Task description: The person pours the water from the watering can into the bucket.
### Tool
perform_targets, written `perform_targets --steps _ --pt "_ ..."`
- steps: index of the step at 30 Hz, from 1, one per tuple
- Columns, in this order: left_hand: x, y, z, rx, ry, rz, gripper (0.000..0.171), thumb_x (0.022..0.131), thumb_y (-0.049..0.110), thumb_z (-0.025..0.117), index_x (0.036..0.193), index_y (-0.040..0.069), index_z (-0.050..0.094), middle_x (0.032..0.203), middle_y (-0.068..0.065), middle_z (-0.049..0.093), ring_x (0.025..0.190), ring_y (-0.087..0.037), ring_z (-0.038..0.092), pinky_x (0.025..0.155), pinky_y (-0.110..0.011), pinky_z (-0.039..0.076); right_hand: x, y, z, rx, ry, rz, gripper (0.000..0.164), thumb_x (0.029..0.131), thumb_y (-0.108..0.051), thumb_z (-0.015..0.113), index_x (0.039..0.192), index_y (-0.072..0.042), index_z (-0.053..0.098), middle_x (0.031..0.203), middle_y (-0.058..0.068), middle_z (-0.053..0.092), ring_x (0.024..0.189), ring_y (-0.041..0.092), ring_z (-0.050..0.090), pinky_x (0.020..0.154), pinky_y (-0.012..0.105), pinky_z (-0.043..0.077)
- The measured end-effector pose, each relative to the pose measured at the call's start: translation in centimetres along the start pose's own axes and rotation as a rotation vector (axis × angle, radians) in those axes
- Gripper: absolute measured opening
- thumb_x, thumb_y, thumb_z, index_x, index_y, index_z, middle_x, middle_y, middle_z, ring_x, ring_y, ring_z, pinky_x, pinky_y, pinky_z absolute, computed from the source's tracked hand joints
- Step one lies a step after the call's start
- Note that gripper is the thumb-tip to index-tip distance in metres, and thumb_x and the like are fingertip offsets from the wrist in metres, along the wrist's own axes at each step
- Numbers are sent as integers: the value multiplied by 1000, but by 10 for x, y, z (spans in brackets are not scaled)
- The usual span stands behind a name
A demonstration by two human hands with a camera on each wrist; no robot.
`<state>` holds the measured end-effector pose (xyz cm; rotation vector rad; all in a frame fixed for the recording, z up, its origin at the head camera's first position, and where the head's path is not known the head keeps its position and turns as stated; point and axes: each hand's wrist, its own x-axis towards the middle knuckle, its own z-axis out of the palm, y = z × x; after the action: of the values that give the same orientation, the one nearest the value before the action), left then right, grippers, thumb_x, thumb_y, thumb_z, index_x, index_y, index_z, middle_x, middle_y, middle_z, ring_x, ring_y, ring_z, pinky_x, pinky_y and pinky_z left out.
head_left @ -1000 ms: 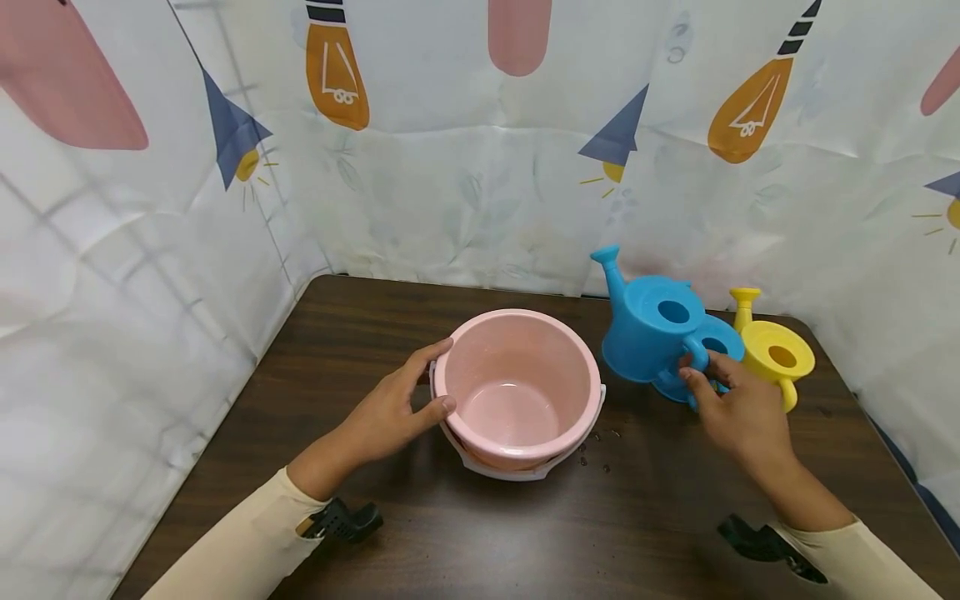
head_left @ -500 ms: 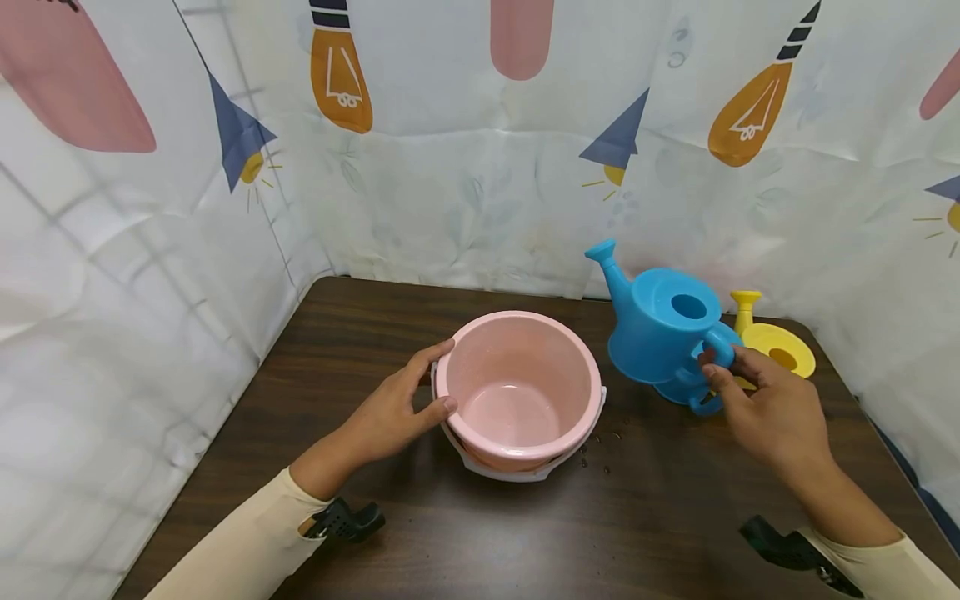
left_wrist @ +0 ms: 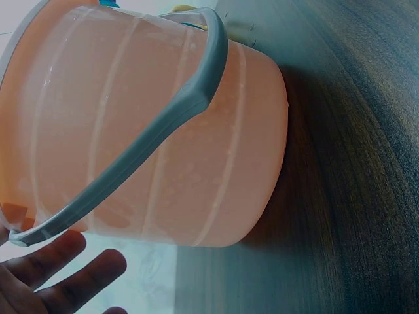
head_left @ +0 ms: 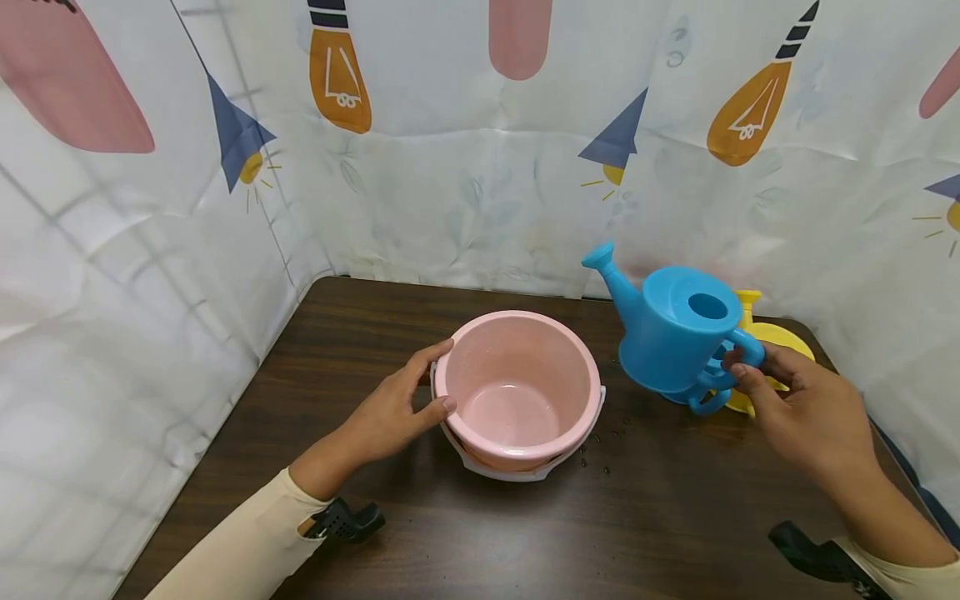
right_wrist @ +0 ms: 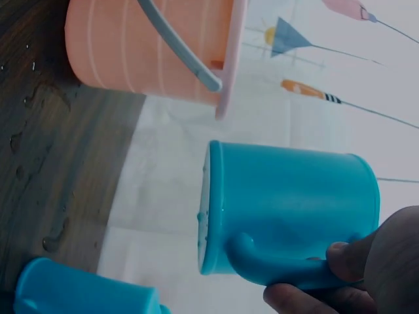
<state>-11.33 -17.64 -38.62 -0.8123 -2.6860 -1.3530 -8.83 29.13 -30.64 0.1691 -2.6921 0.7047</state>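
A pink bucket with a pale handle stands upright on the table. My left hand rests against its left side, thumb and fingertips touching the rim; in the left wrist view the visible fingers look fairly straight. My right hand grips the handle of a blue watering can, its spout toward the back left. In the right wrist view this can is off the table, with drops on its base. A second blue watering can stands behind it, mostly hidden in the head view.
A yellow watering can, partly hidden, stands at the back right of the dark wooden table. Water drops lie right of the bucket. A patterned white curtain hangs behind the table and along its left side.
My right hand has moved right with the blue watering can, which now covers more of the second blue can and of the yellow one. My left hand and the bucket have stayed put.
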Motion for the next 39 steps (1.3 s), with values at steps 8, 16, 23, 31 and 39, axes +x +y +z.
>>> perform_targets --steps 8,16,23,31,39 --pt "0 0 0 0 2 -2 76 99 52 60 161 23 28 140 -7 57 120 -25 61 95 -52 49 -3 1 -6 -9 3 1 29 102 -13 64 125 5 66 115 34 67 94 56 66 48 26 43" --pt "0 2 -1 1 -1 -11 75 99 51 60 161 25 27 140 -7 57 121 -23 61 95 -51 50 -5 2 -12 -10 35 -44 28 100 -10 68 120 9 65 106 35 68 91 58 66 51 19 42" --pt "1 -1 0 6 -1 -10 75 100 52 60 162 25 27 138 -7 58 120 -23 61 94 -50 50 -4 3 -16 -27 38 -52 31 98 -10 71 123 6 67 107 33 69 85 -14 61 56 7 39" --pt "2 0 -2 7 1 -14 75 99 52 59 162 25 27 139 -8 58 120 -26 60 94 -51 50 -2 -3 -18 9 36 -91 30 98 -10 70 126 3 68 110 28 71 89 -29 43 61 3 39" --pt "1 0 -1 1 -5 -21 75 99 53 59 161 26 27 138 -8 58 120 -25 60 95 -52 49 -2 -9 -19 -11 28 -97 32 99 -8 69 126 7 65 109 34 69 84 48 72 58 2 38"
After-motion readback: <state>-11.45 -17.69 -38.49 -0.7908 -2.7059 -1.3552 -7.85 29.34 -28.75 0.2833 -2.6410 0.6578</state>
